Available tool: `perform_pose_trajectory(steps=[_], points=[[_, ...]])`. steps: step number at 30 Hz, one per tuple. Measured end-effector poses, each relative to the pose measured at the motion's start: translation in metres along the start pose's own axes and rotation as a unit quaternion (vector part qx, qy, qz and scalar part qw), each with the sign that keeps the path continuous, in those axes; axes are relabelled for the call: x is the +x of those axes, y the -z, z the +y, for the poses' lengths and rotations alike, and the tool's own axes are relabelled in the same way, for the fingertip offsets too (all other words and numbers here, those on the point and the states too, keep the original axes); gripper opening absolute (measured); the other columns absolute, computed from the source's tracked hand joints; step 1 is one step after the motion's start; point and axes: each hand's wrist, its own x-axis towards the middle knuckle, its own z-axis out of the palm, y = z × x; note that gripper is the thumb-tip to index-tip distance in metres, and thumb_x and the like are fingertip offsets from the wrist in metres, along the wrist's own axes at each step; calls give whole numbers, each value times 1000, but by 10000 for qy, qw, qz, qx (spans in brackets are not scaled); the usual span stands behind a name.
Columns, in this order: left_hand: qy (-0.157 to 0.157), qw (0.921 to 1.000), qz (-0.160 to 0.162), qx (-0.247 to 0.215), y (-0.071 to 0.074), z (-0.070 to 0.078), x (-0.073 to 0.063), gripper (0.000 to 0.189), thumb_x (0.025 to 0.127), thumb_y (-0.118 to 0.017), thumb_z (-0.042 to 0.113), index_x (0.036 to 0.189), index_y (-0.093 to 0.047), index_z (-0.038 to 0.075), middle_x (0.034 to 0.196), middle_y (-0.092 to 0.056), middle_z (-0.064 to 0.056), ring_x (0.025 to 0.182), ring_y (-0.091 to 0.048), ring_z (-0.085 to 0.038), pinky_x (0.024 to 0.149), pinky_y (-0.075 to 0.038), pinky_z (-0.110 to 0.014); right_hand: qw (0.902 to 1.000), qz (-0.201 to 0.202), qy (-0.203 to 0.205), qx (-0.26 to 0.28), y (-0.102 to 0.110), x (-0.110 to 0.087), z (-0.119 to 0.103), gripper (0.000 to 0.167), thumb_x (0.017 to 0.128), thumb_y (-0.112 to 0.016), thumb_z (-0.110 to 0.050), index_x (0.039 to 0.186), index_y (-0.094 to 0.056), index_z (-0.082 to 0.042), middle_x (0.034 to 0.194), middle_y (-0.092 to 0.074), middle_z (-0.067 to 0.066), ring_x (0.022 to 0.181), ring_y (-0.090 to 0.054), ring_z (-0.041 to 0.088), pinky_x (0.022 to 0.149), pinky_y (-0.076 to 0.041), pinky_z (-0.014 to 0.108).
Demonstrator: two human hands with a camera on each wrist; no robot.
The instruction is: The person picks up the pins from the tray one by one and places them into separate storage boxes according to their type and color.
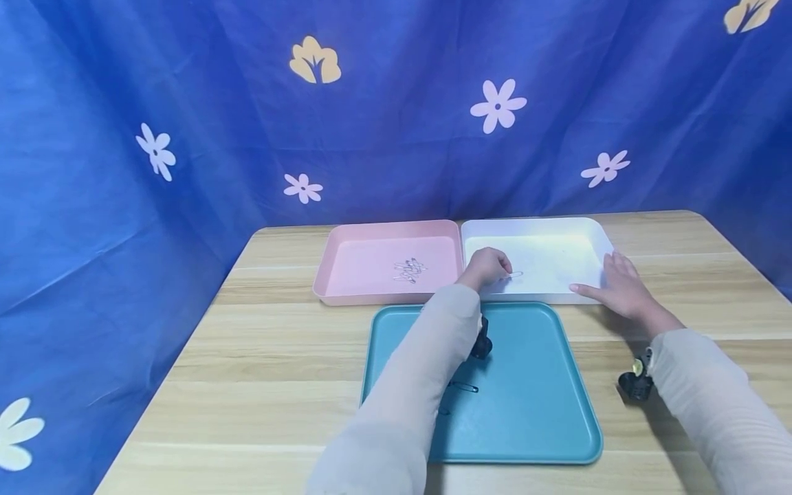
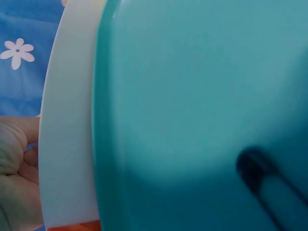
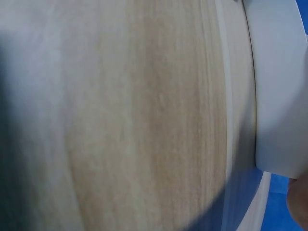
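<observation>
Left hand: you pinch a pale safety pin between thumb and fingers of your left hand (image 1: 487, 267); one end of the pin (image 1: 516, 275) pokes out to the right of your fingertips, probably gripped by its end because it's so thin.
White tray: under your left hand, near its left end; the white tray (image 1: 544, 265) runs off to the right toward your other hand.
Right hand: your right hand (image 1: 621, 285) rests on the tray's near right corner, fingers loosely extended, no pin seen in it; likely steadying the tray.
Pink tray: just left of your left hand; the pink tray (image 1: 359, 265) holds a loose pile of pins (image 1: 410, 269), likely heaped there to stay apart from the rest.
Teal tray: nearer you than both hands, under your left forearm; the teal tray (image 1: 526, 399) sits close, probably for easy reach.
Dark pin: on the teal tray, nearer you than the left hand, a dark safety pin (image 1: 467, 388) lies beside your sleeve (image 1: 427, 364).
Hidden: another pin (image 1: 443, 412) is mostly covered by that sleeve; can't tell if more lie under it. Your fingers cover the held pin's other end; can't tell if it's fastened.
Wrist views: left shows a blurred pin end, right just a fingertip by the tray wall.
</observation>
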Motion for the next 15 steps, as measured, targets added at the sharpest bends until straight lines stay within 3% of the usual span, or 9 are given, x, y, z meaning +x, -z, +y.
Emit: perform_pose_trajectory(steps=[2, 4, 9, 11, 12, 15], points=[[34, 10000, -10, 30, -10, -7, 10, 16, 63, -75, 21, 67, -64, 32, 69, -58, 17, 66, -48, -11, 58, -39, -26, 10000, -20, -4, 24, 0, 0, 0, 106, 78, -48, -58, 127, 7, 19, 131, 15, 36, 121, 13, 45, 96, 3, 56], [104, 9999, 40, 58, 7, 12, -16, 13, 65, -73, 18, 67, -66, 29, 69, -59, 15, 66, -48, -11, 58, -39, -25, 10000, -25, -11, 65, 0, 0, 0, 106, 77, -48, -58, 127, 7, 18, 132, 15, 35, 121, 14, 45, 95, 4, 56], [399, 9990, -74, -183, 125, 120, -175, 14, 76, -60, 3, 71, -68, 13, 73, -61, 5, 68, -49, -12, 61, -39, -19, 10000, -19, -26, 93, 2, -1, 0, 106, 77, -48, -58, 127, 7, 17, 132, 15, 34, 121, 14, 45, 95, 4, 57], [536, 9980, -130, -311, 163, 154, -225, 15, 79, -56, -1, 77, -68, 6, 77, -62, 0, 72, -49, -13, 60, -36, -14, 10000, -29, -23, 84, 2, -1, 0, 106, 77, -47, -59, 127, 8, 17, 132, 16, 34, 121, 15, 44, 95, 4, 57], [543, 9982, -50, -269, 174, 165, -242, 15, 79, -54, -2, 78, -68, 4, 77, -62, -1, 72, -49, -13, 59, -35, -13, 10000, -30, -25, 82, 2, -1, 0, 106, 77, -48, -59, 127, 7, 17, 132, 16, 34, 121, 15, 44, 95, 4, 57], [591, 9981, 93, -121, 176, 168, -247, 14, 80, -54, 2, 80, -68, 5, 78, -62, 0, 75, -50, -12, 63, -36, -13, 10000, -46, -15, 71, 2, -1, 0, 106, 77, -48, -58, 127, 7, 18, 132, 15, 35, 121, 15, 44, 95, 5, 56]])
